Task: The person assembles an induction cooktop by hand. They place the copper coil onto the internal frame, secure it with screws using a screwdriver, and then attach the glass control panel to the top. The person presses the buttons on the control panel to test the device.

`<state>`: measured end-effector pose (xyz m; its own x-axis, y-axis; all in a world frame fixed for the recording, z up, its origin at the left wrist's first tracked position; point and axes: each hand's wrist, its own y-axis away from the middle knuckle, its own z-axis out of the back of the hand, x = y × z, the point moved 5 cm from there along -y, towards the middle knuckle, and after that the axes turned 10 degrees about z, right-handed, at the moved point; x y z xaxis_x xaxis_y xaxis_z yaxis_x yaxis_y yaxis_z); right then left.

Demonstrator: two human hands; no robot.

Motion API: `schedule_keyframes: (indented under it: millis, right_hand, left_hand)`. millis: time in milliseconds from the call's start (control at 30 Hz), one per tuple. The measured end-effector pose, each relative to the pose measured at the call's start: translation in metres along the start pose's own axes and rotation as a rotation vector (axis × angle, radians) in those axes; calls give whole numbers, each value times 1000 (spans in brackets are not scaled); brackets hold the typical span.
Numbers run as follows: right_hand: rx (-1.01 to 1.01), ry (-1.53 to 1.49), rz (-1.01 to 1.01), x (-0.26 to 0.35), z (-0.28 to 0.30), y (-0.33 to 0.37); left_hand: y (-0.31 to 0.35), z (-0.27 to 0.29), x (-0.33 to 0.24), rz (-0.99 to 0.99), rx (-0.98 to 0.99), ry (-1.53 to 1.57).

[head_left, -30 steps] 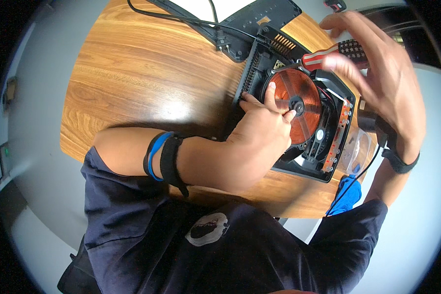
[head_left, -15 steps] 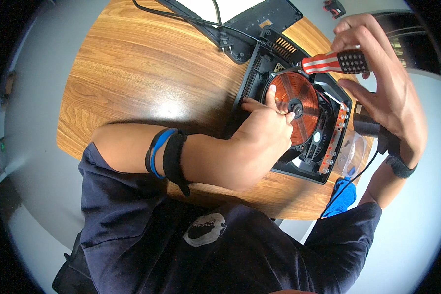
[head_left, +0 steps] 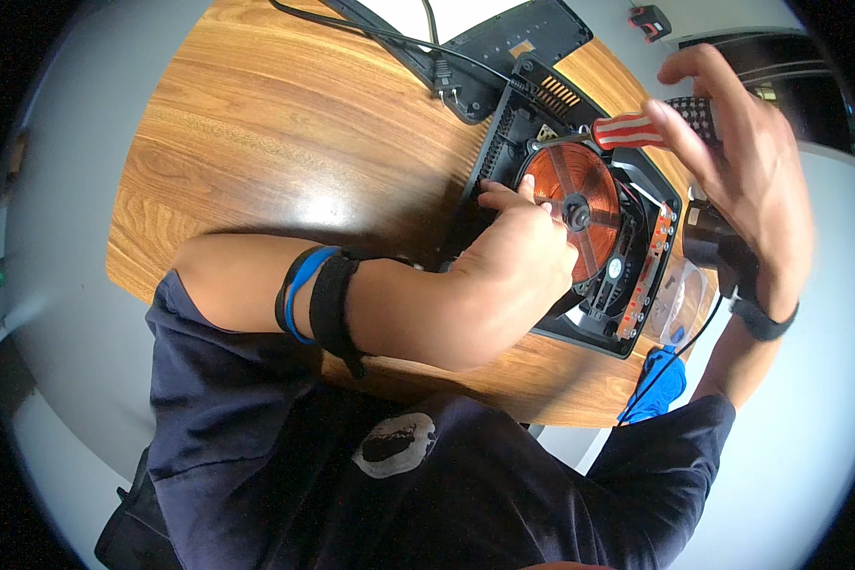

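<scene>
The right hand (head_left: 750,161), nearer the flag-patterned screwdriver (head_left: 627,131), has thumb and forefinger spread around its handle; whether they grip, I cannot tell. Its long axis runs leftward from them to the copper induction coil (head_left: 598,180), under the left hand's (head_left: 527,247) spread fingers.

A copper-orange coil (head_left: 596,180) under the left fingers (head_left: 528,186); by the right fingers (head_left: 705,61), a screwdriver handle (head_left: 627,131), red-and-white striped with white stars on black.

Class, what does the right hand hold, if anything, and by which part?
The right hand has its thumb over the screwdriver handle; whether it grips there cannot be told.
</scene>
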<state>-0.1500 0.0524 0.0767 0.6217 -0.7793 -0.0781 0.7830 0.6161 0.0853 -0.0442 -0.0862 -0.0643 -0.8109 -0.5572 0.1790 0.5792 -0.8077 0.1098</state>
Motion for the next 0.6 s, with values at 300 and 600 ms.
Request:
schedule_keyframes:
  millis: [300, 600]
  right_hand:
    - [18, -86, 144, -5, 2, 2]
    - [-33, -120, 294, 9, 3, -8]
  left_hand:
    - [-2, 0, -3, 1, -7, 57]
    - [-4, 2, -1, -71, 16, 70]
